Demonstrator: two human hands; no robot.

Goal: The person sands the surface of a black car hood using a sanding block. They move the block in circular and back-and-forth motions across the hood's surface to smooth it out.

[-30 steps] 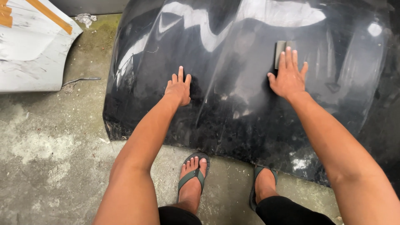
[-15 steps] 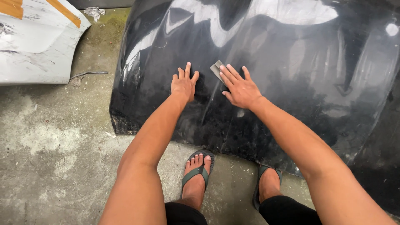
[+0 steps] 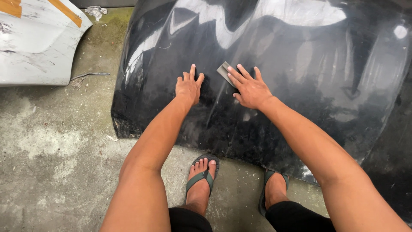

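A large glossy black car body panel [image 3: 300,86] lies on the concrete floor in front of me. My left hand [image 3: 189,86] rests flat on its near left part, fingers spread, holding nothing. My right hand [image 3: 251,88] presses a small grey sanding pad [image 3: 224,71] flat against the panel under its fingertips, just right of the left hand. Only the pad's upper left corner shows beyond the fingers.
A white body panel [image 3: 38,47] with orange tape strips lies at the upper left. The rough concrete floor [image 3: 56,163] spreads to the left and below. My feet in green sandals [image 3: 201,176] stand at the black panel's near edge. A crumpled scrap [image 3: 95,11] lies at the top.
My right hand has slid the pad across the panel from the right to the left, ending close beside my left hand. The left hand stayed flat on the panel.
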